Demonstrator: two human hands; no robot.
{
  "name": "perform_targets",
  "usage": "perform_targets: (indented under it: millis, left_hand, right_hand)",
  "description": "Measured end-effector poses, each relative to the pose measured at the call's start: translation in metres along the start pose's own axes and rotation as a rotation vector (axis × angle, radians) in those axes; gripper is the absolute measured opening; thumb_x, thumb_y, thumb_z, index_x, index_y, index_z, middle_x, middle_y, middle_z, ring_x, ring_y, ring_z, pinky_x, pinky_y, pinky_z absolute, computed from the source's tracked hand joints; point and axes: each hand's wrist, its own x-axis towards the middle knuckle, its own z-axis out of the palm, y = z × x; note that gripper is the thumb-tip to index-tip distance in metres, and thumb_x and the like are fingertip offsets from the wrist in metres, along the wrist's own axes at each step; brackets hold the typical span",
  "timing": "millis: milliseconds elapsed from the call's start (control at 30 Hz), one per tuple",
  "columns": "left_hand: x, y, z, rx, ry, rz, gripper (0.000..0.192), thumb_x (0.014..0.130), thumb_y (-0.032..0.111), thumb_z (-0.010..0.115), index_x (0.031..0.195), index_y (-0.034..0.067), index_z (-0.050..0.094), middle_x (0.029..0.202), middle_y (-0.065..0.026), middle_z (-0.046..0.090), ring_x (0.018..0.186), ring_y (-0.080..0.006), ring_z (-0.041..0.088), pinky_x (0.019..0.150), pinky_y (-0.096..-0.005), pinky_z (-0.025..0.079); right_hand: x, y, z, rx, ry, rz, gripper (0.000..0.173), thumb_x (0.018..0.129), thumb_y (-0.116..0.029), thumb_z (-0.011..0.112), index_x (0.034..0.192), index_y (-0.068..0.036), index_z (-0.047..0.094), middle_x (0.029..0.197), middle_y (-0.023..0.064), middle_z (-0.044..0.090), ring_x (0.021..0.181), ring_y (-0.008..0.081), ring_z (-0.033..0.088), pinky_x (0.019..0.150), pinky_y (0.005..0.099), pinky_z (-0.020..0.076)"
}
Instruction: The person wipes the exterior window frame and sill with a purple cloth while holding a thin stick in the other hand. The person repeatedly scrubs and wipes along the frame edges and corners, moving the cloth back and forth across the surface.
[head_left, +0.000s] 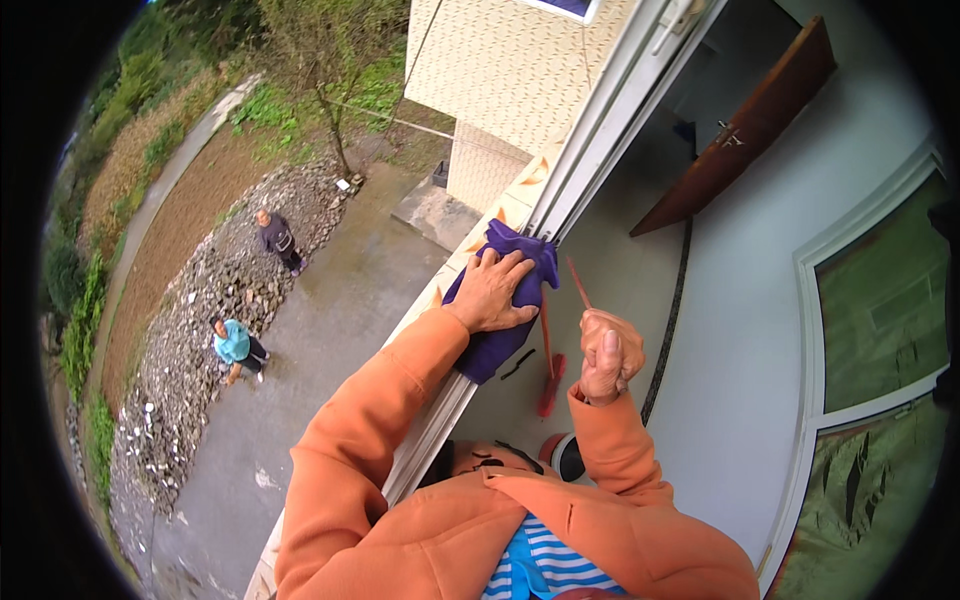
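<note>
My left hand (495, 292) rests with its fingers apart on a purple cloth (501, 346), which is draped over the window sill and the frame tracks. To the right of it, my right hand (611, 356) is closed in a fist around a thin reddish stick (578, 283), whose end points up and left toward the tracks. The white window frame (600, 120) runs from the upper right down beneath the cloth. Both of my sleeves are orange.
A red broom (551, 386) and a black strip (518, 364) are on the floor inside. A brown door (739, 135) stands ajar. Outside, far below, two people (279, 238) (236, 345) stand by a rubble heap (217, 300). The tiled outer ledge (431, 296) borders the drop.
</note>
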Motion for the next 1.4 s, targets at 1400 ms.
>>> perform_targets:
  millis: [1400]
  left_hand:
    - [-0.007, -0.001, -0.011, -0.076, 0.002, 0.015, 0.064, 0.067, 0.038, 0.076, 0.125, 0.014, 0.062, 0.128, -0.0125, 0.056, 0.116, -0.0405, 0.047, 0.096, -0.0508, 0.041]
  right_hand:
    - [-0.024, 0.047, 0.051, -0.216, -0.053, 0.230, 0.035, 0.100, -0.007, 0.049, 0.066, 0.001, 0.046, 0.057, 0.0161, 0.041, 0.046, 0.0329, 0.043, 0.046, 0.0408, 0.0320]
